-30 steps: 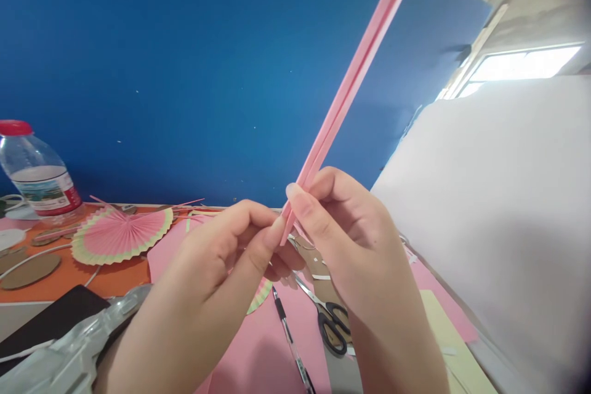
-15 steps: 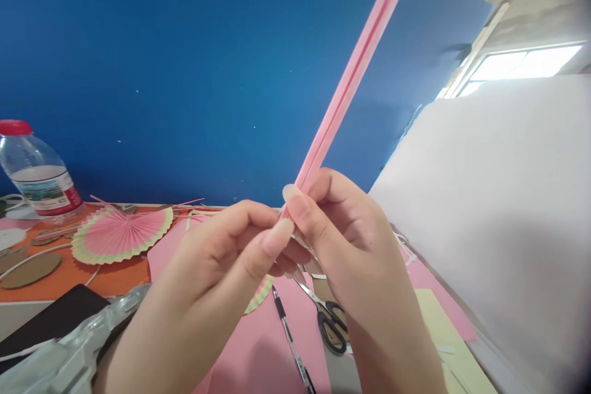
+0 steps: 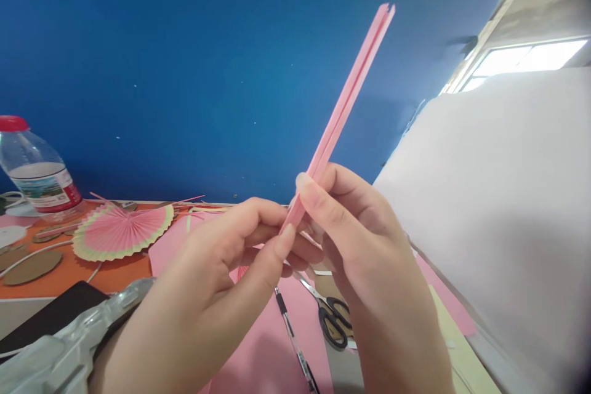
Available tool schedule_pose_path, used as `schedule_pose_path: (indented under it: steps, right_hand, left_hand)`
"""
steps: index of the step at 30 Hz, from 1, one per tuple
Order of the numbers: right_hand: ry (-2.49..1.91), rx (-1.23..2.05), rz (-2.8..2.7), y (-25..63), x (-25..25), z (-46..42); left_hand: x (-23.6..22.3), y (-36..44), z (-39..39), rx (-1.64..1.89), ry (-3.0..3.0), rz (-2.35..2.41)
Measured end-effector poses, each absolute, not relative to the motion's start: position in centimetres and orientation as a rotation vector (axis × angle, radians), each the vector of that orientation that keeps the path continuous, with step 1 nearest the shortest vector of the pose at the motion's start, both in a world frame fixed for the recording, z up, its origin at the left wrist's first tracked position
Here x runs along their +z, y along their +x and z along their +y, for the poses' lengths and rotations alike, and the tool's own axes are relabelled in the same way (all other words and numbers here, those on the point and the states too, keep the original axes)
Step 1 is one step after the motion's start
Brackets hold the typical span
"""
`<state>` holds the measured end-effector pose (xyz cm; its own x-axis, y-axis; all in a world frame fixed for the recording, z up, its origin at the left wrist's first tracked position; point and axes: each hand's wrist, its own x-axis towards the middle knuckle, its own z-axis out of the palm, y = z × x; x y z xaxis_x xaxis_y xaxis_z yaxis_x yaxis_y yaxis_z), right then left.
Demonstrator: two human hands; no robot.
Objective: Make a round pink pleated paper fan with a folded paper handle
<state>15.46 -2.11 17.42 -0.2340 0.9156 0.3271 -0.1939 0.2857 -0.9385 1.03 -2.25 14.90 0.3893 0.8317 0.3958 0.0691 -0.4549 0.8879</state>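
A long, narrow pink folded paper strip point(image 3: 349, 95) tilts up and to the right in front of the blue wall. My right hand point(image 3: 360, 221) is closed on it, thumb in front and fingers behind, a little above its lower end. My left hand point(image 3: 249, 246) pinches the bottom tip between thumb and fingers. Below my hands lie black-handled scissors point(image 3: 333, 323), partly hidden by my right wrist, and a pen point(image 3: 293, 335) on pink paper point(image 3: 258, 345).
To the left, a pleated pink fan with a pale yellow edge point(image 3: 124, 233) rests on an orange surface point(image 3: 124, 274). A red-capped bottle point(image 3: 39, 172), cardboard discs point(image 3: 34, 268), and a black flat object point(image 3: 50, 320) are nearby. A white sheet point(image 3: 498, 197) stands at right.
The pink strip has come lower, its top end shifting down and slightly left. My right hand has slid a little up the strip from my left, showing more of the lower end.
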Motion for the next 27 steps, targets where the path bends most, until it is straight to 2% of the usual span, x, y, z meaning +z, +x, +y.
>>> schedule_pose_path:
  steps: [10,17,20,25,27]
  right_hand:
    - [-0.882,0.782,-1.384,16.2,17.8,-1.7]
    - [-0.683,1.186,-1.405,14.6,17.1,-2.4]
    - [-0.639,1.187,-1.406,13.9,16.8,-2.7]
    - [-0.810,1.057,-1.472,14.2,16.0,-1.4]
    - [-0.789,1.129,-1.456,14.9,15.0,-0.4]
  left_hand:
    - [14.5,0.6,-2.0,1.024,1.841,0.711]
    - [15.0,0.8,-1.9,1.243,1.785,0.753]
    - [14.9,1.2,-2.0,1.266,1.821,0.767]
    - [14.0,2.5,-1.1,1.208,1.738,0.713]
    - [13.3,3.2,-0.4,1.190,1.644,0.702]
